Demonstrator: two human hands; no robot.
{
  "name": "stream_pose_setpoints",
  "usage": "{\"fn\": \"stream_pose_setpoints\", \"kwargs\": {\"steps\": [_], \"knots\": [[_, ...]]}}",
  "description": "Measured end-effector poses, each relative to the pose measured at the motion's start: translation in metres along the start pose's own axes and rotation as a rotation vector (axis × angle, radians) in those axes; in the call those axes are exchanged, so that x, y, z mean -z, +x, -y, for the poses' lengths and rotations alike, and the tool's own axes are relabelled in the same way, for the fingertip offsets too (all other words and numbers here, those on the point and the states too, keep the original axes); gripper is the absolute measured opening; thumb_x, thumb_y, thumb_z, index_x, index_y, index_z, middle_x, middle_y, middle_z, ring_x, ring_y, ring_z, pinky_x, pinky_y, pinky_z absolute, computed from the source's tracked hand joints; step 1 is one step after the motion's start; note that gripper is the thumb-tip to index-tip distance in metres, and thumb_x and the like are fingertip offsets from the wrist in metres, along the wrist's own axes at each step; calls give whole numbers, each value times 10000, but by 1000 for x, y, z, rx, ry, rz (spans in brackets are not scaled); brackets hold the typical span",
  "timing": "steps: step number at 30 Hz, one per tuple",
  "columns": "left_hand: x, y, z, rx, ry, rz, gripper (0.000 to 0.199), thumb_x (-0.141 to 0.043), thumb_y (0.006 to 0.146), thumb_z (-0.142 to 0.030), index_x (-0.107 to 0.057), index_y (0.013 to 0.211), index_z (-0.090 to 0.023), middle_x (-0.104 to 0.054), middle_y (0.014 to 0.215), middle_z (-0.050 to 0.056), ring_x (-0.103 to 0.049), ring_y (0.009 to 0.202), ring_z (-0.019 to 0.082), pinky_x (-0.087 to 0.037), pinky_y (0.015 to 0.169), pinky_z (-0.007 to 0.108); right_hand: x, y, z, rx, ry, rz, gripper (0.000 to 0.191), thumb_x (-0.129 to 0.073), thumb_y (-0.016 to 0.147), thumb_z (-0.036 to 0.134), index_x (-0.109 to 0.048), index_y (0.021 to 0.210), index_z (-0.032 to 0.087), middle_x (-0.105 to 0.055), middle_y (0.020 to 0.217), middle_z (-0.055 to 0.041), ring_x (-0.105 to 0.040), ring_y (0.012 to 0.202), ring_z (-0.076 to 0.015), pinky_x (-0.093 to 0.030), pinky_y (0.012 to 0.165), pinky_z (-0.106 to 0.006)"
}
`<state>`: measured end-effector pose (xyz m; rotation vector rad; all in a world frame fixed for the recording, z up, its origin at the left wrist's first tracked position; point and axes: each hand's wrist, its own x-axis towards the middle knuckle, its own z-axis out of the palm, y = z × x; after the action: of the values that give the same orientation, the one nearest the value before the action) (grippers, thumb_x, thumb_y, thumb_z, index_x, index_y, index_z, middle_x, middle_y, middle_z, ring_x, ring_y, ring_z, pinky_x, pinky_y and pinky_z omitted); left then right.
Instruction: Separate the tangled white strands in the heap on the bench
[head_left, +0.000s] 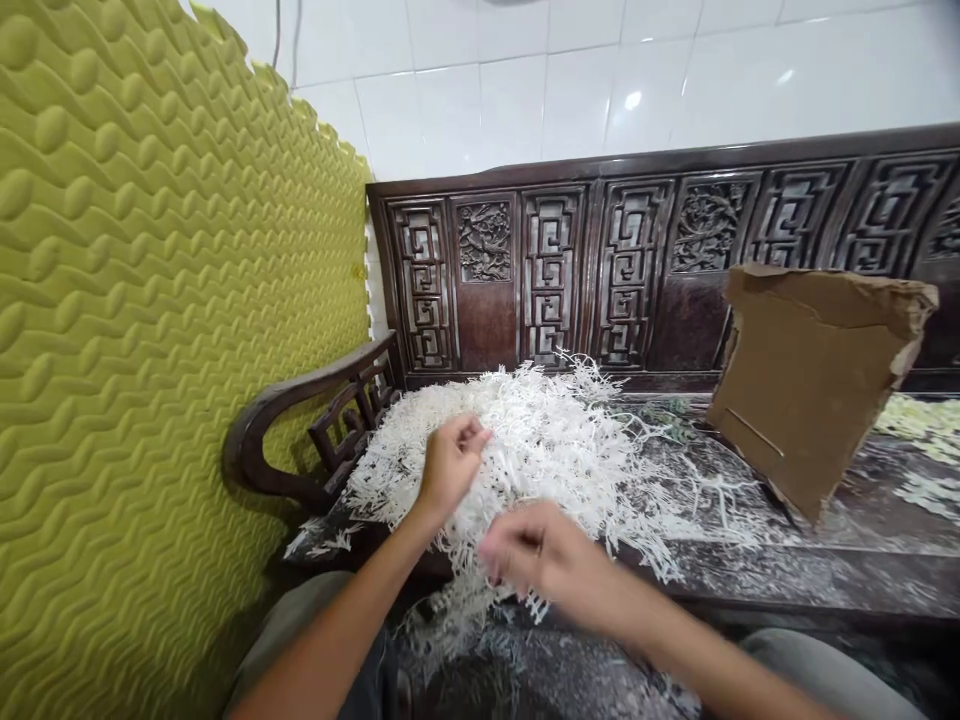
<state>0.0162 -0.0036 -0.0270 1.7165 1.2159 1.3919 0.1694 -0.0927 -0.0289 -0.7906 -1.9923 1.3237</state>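
A big heap of white, branching sprigs (555,430) covers the left end of a dark carved wooden bench (817,585). Over the middle of the heap is my left hand (452,462), its fingers curled in with the thumb against them. Whatever they may grip is hidden. Lower and to the right, my right hand (540,555) is smeared by motion, with thumb and fingers drawn together in a pinch. A white bit shows just below it, but I cannot tell whether it is held. Some sprigs hang over the bench's front edge between my arms.
A torn brown cardboard piece (802,385) stands upright on the seat, right of the heap. Pale yellow pieces (919,425) lie beyond it. To the left rise a curved wooden armrest (255,440) and a yellow-green textured foam mat (150,330). White dust coats the seat.
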Motion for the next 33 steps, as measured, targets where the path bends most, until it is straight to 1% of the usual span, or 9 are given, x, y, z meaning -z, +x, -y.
{"fn": "stream_pose_setpoints", "kwargs": {"steps": [3, 6, 10, 12, 15, 19, 23, 26, 33], "knots": [[19, 15, 11, 71, -60, -107, 308, -651, 770, -319, -448, 609, -154, -400, 588, -29, -341, 555, 86, -290, 552, 216, -40, -14, 0, 165, -47, 307, 143, -645, 779, 233, -643, 653, 164, -513, 545, 48, -471, 520, -60, -329, 495, -184], [30, 18, 8, 103, -159, -61, 330, -676, 752, -365, -460, 629, -149, -395, 615, -29, -328, 573, 81, -270, 553, 209, -47, -17, -3, 131, -154, 334, 142, -650, 766, 202, -661, 630, 164, -500, 522, 54, -449, 486, -51, -315, 478, -189], [24, 7, -7, 122, -178, 20, 291, -655, 780, -393, -522, 684, -152, -434, 635, -21, -362, 588, 87, -304, 573, 209, 7, -7, -3, -89, -354, -27, 267, -499, 857, 225, -667, 652, 190, -608, 611, -14, -480, 493, -108, -411, 528, -279], [18, 3, -13, 135, -163, 84, 291, -640, 794, -400, -528, 687, -154, -454, 639, -15, -389, 595, 92, -327, 586, 214, 39, -1, -3, -165, -458, -274, 162, -558, 839, 268, -693, 887, 194, -675, 901, -87, -555, 587, -148, -458, 586, -340], [12, -1, -18, 149, -127, 144, 295, -634, 798, -415, -543, 690, -156, -491, 645, -4, -427, 604, 102, -349, 597, 222, 66, 5, 0, -186, -603, -469, 398, -629, 802, 350, -592, 1175, 217, -590, 1167, -124, -587, 672, -171, -462, 613, -363], [6, -5, -21, 110, -148, 192, 283, -649, 789, -417, -579, 707, -156, -510, 673, 0, -451, 635, 108, -368, 605, 225, 54, 7, -1, -204, -469, -411, 369, -578, 823, 551, -622, 916, 196, -631, 977, -72, -592, 729, -178, -450, 633, -326], [-1, -11, -25, 91, -241, 298, 267, -675, 775, -400, -615, 726, -145, -560, 715, 17, -514, 679, 116, -412, 634, 235, 31, 12, -13, -219, -113, -279, 471, -554, 832, 595, -549, 1084, 197, -618, 950, -47, -579, 625, -127, -426, 531, -257], [-6, -15, -24, 118, -305, 400, 281, -646, 796, -415, -595, 753, -142, -560, 683, 18, -515, 599, 115, -406, 556, 238, 25, 18, -21, -185, 118, -240, 454, -541, 842, 592, -525, 1004, 168, -623, 872, -31, -502, 476, -71, -370, 429, -211], [-11, -17, -17, -57, -155, 263, 238, -542, 877, -357, -494, 760, -155, -427, 646, -24, -402, 606, 91, -325, 575, 217, 23, 21, -15, -135, 228, -200, 453, -537, 849, 569, -514, 677, 151, -544, 521, 14, -428, 403, -71, -317, 417, -198]]}}
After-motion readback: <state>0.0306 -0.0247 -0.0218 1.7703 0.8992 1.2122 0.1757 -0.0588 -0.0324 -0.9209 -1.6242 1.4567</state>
